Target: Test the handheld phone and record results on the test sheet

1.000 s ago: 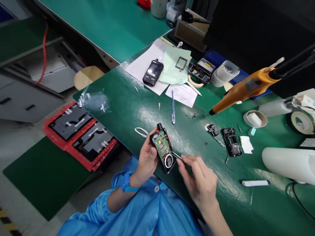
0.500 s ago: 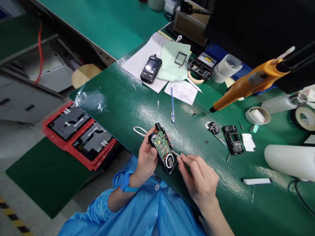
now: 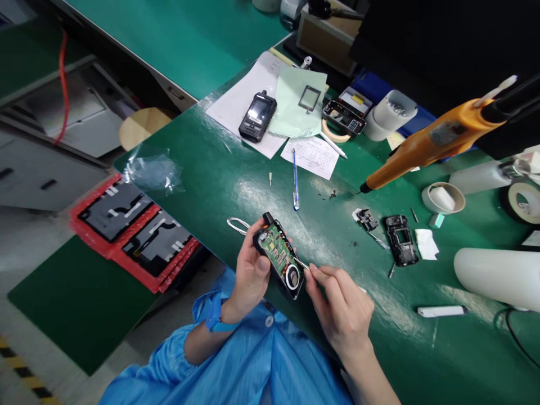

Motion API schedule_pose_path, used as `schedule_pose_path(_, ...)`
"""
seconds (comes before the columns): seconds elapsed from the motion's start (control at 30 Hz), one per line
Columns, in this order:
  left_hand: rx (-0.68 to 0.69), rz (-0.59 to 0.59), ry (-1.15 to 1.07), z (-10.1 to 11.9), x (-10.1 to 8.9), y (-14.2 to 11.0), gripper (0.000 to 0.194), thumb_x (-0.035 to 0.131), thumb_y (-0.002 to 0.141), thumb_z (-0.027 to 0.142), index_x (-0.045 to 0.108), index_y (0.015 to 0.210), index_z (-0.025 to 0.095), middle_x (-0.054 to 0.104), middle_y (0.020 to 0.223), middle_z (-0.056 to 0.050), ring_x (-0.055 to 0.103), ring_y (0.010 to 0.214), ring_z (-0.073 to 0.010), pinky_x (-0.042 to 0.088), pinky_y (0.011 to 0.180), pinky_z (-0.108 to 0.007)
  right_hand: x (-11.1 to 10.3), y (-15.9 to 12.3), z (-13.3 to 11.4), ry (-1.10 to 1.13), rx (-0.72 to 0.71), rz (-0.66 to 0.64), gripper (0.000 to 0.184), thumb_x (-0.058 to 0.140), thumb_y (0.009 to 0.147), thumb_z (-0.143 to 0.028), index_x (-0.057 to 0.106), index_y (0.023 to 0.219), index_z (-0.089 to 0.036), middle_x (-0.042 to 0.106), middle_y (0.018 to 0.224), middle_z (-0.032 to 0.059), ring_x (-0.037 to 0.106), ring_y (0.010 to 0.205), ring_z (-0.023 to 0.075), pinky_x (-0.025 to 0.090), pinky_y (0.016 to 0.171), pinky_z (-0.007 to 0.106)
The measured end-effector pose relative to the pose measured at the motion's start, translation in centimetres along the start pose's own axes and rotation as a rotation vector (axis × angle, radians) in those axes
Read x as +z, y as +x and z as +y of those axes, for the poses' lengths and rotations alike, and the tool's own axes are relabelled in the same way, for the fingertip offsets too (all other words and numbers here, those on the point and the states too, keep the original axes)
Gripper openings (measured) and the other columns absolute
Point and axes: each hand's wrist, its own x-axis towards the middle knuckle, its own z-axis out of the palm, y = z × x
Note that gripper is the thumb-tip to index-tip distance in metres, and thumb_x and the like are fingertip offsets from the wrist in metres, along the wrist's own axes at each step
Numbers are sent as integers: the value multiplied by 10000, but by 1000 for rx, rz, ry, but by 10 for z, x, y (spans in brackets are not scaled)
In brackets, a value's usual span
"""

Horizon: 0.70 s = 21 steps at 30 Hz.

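My left hand (image 3: 252, 270) is closed around an opened handheld radio (image 3: 276, 247), tilted so its green circuit board faces up. A round speaker with a white ring (image 3: 292, 277) sits at the radio's lower end. Between the thumb and fingers of my right hand (image 3: 341, 301) is a thin metal tool (image 3: 301, 263), probably tweezers. Its tip touches or hovers at the board's right edge; I cannot tell which. Just beyond my left fingers lies a coiled white wire (image 3: 237, 226) on the green bench.
An orange electric screwdriver (image 3: 426, 140) hangs at the right. Near it lie a black radio housing (image 3: 400, 240) and small parts. A blue pen (image 3: 296, 180), another handheld radio (image 3: 257, 116) on papers and a clear plastic bag (image 3: 152, 171) rest on the bench. Red-wrapped panels (image 3: 135, 230) are at the left.
The view has shifted very slightly. Both hands keep their grips, and the tool's tip stays at nearly the same spot on the board.
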Motion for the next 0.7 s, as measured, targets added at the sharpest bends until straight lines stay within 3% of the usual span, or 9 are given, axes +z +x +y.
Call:
schedule_pose_path(0.23,9,10,-6,-2,1,1,928,1007,651,818,736,1329,245,842,1159,-120,830,1207,-386,711,1013,-482,7,-4,-1,156,73,14,125,684,1099,-85,698,1076,-207,803,853,41,766,678,144,599,633,238)
schedule_pose_path(0.5,12,28,-7,-2,1,1,927,1011,650,814,730,1326,246,833,1208,-126,820,1233,-390,709,1019,-481,13,-8,-5,329,303,15,107,676,1121,-163,720,1033,-206,704,772,-6,589,574,111,465,503,246)
schedule_pose_path(0.7,34,30,-1,-5,-1,0,888,1003,670,812,726,1318,272,838,1200,-98,826,1217,-366,703,1035,-478,16,-8,-7,408,410,38,158,689,1117,-203,743,968,-207,667,740,-23,541,537,100,411,471,245)
